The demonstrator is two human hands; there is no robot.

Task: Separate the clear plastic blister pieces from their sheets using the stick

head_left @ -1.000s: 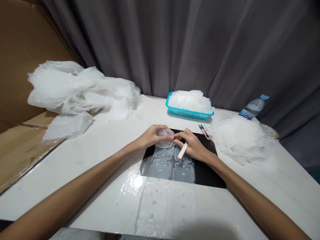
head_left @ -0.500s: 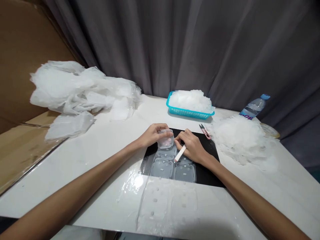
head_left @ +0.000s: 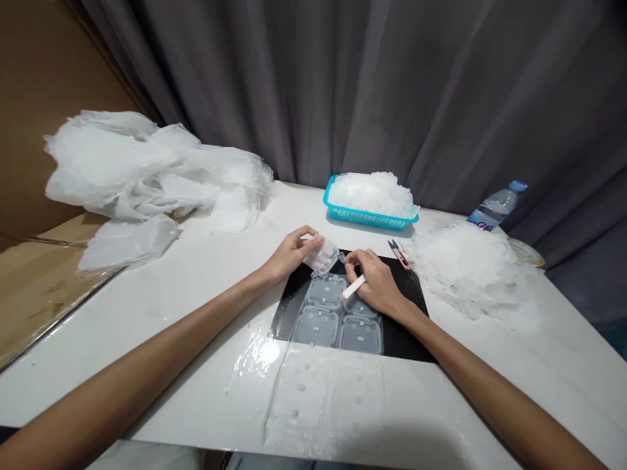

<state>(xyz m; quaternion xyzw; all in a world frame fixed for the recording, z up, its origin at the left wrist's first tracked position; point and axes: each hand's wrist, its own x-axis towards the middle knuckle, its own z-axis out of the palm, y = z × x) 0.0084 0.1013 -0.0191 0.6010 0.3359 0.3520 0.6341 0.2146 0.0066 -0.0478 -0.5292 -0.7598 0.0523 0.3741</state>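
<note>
My left hand (head_left: 295, 254) pinches a clear, rounded-square plastic piece (head_left: 321, 256) between thumb and fingers, tilted above the far edge of the black mat (head_left: 409, 287). Close by on the right, my right hand (head_left: 368, 277) is closed around a slim white stick-like tool (head_left: 353, 287), its reddish end pointing down to the left. The thumb and fingertip of that hand are by a small clear bit (head_left: 341, 257) at the piece's corner. Beneath lies a clear moulded plastic sheet (head_left: 317, 326) with rows of rounded-square shapes, running from the mat towards the near table edge.
A blue basket (head_left: 369, 217) heaped with white translucent pieces stands at the back. Pink-handled thread snips (head_left: 400, 256) lie beside a loose translucent pile (head_left: 470, 267) and a water bottle (head_left: 497, 207). Stacked clear sheets (head_left: 161, 176) and cardboard (head_left: 44, 287) are at left.
My left hand has moved up and left, tilting the plastic piece away from the sheet. A black gap now shows below it. My right hand keeps the white tool; the view has shifted slightly.
</note>
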